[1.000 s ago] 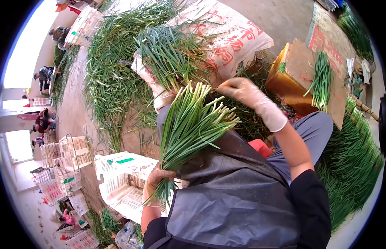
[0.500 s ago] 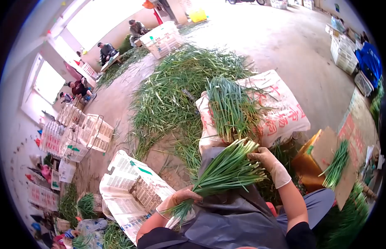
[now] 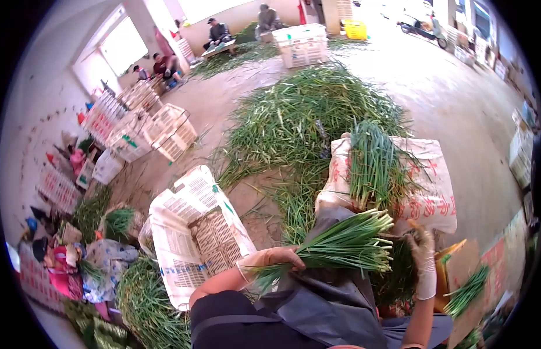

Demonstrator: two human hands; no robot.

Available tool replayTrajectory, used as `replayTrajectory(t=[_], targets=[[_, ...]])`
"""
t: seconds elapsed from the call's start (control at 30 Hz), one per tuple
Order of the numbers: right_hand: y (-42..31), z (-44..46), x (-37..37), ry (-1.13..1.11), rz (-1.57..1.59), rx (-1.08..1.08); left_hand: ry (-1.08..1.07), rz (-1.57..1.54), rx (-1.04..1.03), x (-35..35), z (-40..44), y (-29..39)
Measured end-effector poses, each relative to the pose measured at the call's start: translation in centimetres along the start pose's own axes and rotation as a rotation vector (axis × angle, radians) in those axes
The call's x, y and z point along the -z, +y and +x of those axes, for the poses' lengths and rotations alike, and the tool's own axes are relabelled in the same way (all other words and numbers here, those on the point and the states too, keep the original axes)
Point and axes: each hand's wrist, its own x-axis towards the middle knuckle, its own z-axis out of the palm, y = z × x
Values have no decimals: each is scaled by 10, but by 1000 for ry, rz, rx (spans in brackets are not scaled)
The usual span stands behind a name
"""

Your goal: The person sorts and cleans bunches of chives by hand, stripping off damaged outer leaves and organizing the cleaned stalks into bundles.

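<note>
My left hand (image 3: 277,259), in a thin pale glove, is closed round the leafy end of a bunch of garlic chives (image 3: 346,243). The pale stem ends of the bunch point right, above the dark apron (image 3: 326,299) on my lap. Just right of those ends, my gloved right hand (image 3: 422,247) is raised, its fingers apart and holding nothing I can see. Beyond the bunch, a loose heap of chives (image 3: 375,166) lies across a white sack with red printing (image 3: 430,198).
A white plastic crate (image 3: 171,232) stands tilted at my left. Ahead, a large pile of greens (image 3: 311,110) covers the floor. A cardboard piece (image 3: 462,262) with a small chive bunch (image 3: 467,291) is at right. Several people sit near the far wall by stacked crates (image 3: 131,131).
My right hand has come away from the stem ends and moved right, its fingers opening. The left hand still grips the bunch. The camera view has turned, shifting the scene.
</note>
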Motion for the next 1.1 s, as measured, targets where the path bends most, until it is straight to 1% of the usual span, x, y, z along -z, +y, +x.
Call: replayTrajectory(t=[0.03, 0.07, 0.1, 0.13, 0.17, 0.2, 0.23, 0.3, 0.33, 0.37, 0.43, 0.47, 0.5, 0.53, 0.57, 0.6, 0.63, 0.67, 0.7, 0.73, 0.77, 0.8, 0.83, 0.87, 0.9, 0.93, 0.97, 1.0, 1.03, 1.07, 1.1], targets=[[-25, 10, -15, -18, 8, 265, -47, 15, -18, -2, -1, 8], [-41, 15, -27, -21, -169, 408, -53, 27, -8, -4, -2, 11], [-50, 19, -37, -20, -346, 542, -40, 37, -15, -5, -4, 11], [-36, 23, -48, -11, -338, 548, -21, 55, -3, -5, -4, 12], [-6, 29, -59, -170, -365, 408, -10, 71, 4, -5, -4, 11], [-10, 34, -58, -330, -394, 260, -69, 51, 7, -2, -2, 10], [-14, 36, -56, -324, -402, 260, -77, 56, 1, 0, -1, 9], [-19, 29, -56, -59, -261, 374, -17, 72, -43, 3, -2, 2], [-42, 26, -53, -10, -223, 401, -4, 86, -49, 6, -1, 0], [-42, 28, -51, -8, -229, 382, -18, 85, -34, 7, -2, -1], [-32, 27, -51, -240, -266, 295, -45, 75, 10, 11, -4, 5], [-10, 25, -62, -104, -199, 404, 23, 112, 20, 11, -3, 6], [-20, 23, -57, -118, -100, 405, 84, 145, 52, 9, -6, 3], [-10, 25, -60, -129, -124, 344, 87, 153, 114, 9, -10, 7], [-16, 26, -54, -163, -44, 261, 53, 316, -77, -14, -25, 26], [-12, 24, -50, -25, 51, 207, 169, 344, -2, -23, -32, 29], [-17, 23, -36, 65, 278, 106, 184, 403, 146, -3, -21, 24], [6, 23, -26, 149, 303, 15, 317, 214, 275, 20, -20, 2], [47, 20, -23, 334, -24, -114, 78, 435, -661, -8, -19, -13], [25, 11, -5, 255, 247, -272, 192, 157, -421, 1, -19, -30], [27, 3, -13, 265, 250, -289, 318, -98, -204, 15, -15, -36], [29, -4, -21, 84, 408, -325, 309, -84, -202, 8, -10, -26], [21, -13, -28, -101, 567, -364, 254, -203, -143, -9, -10, -16], [14, -21, -36, -260, 469, -366, 205, -325, -70, -18, -12, -13], [2, -23, -40, -422, 364, -359, 203, -319, -54, -15, -10, -17], [-7, -23, -49, -351, 629, -386, 89, -397, -58, -4, -7, -25], [-11, -18, -41, -351, 691, -478, -19, -474, -69, 8, -5, -36], [-21, -15, -32, -225, 746, -416, -111, -521, -43, 21, -2, -50], [-27, -13, -26, -101, 800, -355, -95, -520, -47, 23, -5, -52], [-29, -9, -21, -100, 834, -389, -83, -449, -38, 26, -5, -51], [-17, -6, -27, -55, 844, -366, -77, -374, -26, 27, -4, -48]])
